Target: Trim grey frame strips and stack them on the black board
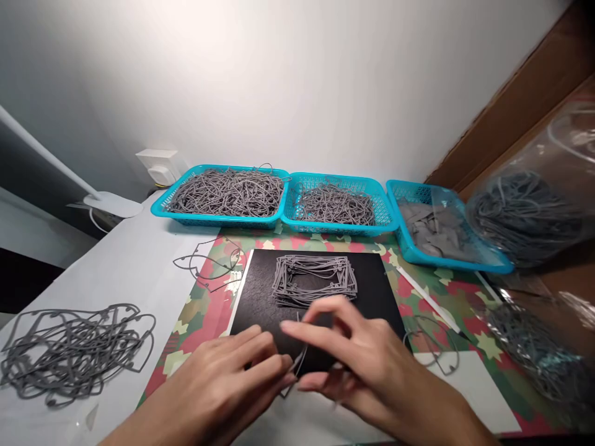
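Observation:
My left hand (223, 381) is closed at the near edge of a black board (260, 285), its thumb and fingertips pinching a thin grey rubber gasket (289, 391). Much of that gasket is hidden behind my fingers. Just right of it is my right hand (372, 359), thumb and index finger spread apart around the gasket's free part; I see nothing gripped between them. Beyond both hands, a stack of grey rectangular gaskets (279, 288) lies on the board in a neat frame shape.
Along the wall stand a left blue basket (218, 219) and a middle blue basket (339, 228) of grey gaskets, and a right one (418, 254) with flat grey pieces. A tangled gasket pile (74, 353) lies left. A white pen-like tool (427, 297) and plastic bags (530, 217) are right.

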A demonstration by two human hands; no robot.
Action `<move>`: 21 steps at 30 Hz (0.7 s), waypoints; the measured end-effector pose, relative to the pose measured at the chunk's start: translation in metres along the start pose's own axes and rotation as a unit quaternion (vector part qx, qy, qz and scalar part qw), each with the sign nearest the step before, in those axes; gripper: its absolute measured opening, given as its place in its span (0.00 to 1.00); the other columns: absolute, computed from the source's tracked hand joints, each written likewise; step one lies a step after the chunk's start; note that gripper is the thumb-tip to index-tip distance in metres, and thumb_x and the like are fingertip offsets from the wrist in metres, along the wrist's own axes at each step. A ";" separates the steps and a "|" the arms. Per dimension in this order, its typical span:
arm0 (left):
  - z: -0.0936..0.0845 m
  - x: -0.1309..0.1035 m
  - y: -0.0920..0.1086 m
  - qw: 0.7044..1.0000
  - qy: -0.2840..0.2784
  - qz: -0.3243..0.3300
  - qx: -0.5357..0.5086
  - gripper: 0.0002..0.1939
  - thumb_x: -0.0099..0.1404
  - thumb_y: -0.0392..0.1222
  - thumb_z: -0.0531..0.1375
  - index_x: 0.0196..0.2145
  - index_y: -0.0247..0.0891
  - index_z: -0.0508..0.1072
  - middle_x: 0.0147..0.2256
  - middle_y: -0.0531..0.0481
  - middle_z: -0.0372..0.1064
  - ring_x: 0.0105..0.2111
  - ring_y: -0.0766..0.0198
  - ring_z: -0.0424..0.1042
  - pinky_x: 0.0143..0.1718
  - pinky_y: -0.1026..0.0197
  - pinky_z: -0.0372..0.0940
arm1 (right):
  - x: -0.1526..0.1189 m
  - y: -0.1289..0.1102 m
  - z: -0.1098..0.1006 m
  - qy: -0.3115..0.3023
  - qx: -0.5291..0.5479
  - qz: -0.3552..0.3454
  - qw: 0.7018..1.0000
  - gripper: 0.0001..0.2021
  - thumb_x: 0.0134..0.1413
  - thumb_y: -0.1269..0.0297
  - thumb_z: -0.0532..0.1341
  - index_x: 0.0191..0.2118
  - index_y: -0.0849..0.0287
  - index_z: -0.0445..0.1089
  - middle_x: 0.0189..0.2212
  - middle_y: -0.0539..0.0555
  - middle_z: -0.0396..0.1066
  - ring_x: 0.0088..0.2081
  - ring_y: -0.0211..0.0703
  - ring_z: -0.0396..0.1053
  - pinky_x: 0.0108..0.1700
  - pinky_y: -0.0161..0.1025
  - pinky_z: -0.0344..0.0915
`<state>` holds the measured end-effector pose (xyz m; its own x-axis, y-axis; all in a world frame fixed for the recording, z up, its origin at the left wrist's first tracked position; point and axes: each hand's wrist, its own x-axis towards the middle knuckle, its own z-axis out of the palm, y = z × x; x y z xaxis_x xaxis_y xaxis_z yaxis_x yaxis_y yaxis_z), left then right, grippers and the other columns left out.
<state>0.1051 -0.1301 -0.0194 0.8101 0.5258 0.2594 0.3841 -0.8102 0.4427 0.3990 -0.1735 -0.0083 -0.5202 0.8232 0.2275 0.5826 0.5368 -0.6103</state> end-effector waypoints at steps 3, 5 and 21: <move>0.004 -0.002 -0.002 1.000 0.028 0.012 0.004 0.16 0.89 0.35 0.52 0.44 0.43 0.75 0.35 0.52 0.76 0.33 0.60 0.74 0.34 0.56 0.60 | 0.024 -0.003 0.007 -0.038 0.090 -0.024 0.995 0.10 0.81 0.63 0.67 0.61 0.51 0.80 0.50 0.52 0.82 0.44 0.41 0.81 0.45 0.36 0.72; 0.004 -0.006 -0.008 0.998 0.029 -0.032 -0.041 0.13 0.88 0.36 0.55 0.44 0.44 0.77 0.34 0.54 0.75 0.33 0.61 0.74 0.35 0.58 0.61 | 0.025 -0.001 0.003 -0.019 0.120 -0.010 0.992 0.06 0.83 0.62 0.65 0.52 0.54 0.81 0.41 0.50 0.82 0.42 0.40 0.79 0.43 0.36 0.69; -0.005 0.020 -0.044 0.927 0.016 -0.257 -0.272 0.21 0.86 0.59 0.56 0.46 0.46 0.83 0.42 0.50 0.79 0.40 0.58 0.77 0.44 0.61 0.70 | 0.007 0.043 -0.023 0.068 0.041 0.177 0.981 0.09 0.85 0.61 0.60 0.47 0.52 0.75 0.38 0.50 0.77 0.36 0.42 0.74 0.38 0.38 0.67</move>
<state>0.1019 -0.0825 -0.0293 0.5653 0.8206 -0.0845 0.4288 -0.2048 0.8799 0.4354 -0.1405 -0.0156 -0.2022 0.9755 0.0866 0.6568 0.2007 -0.7269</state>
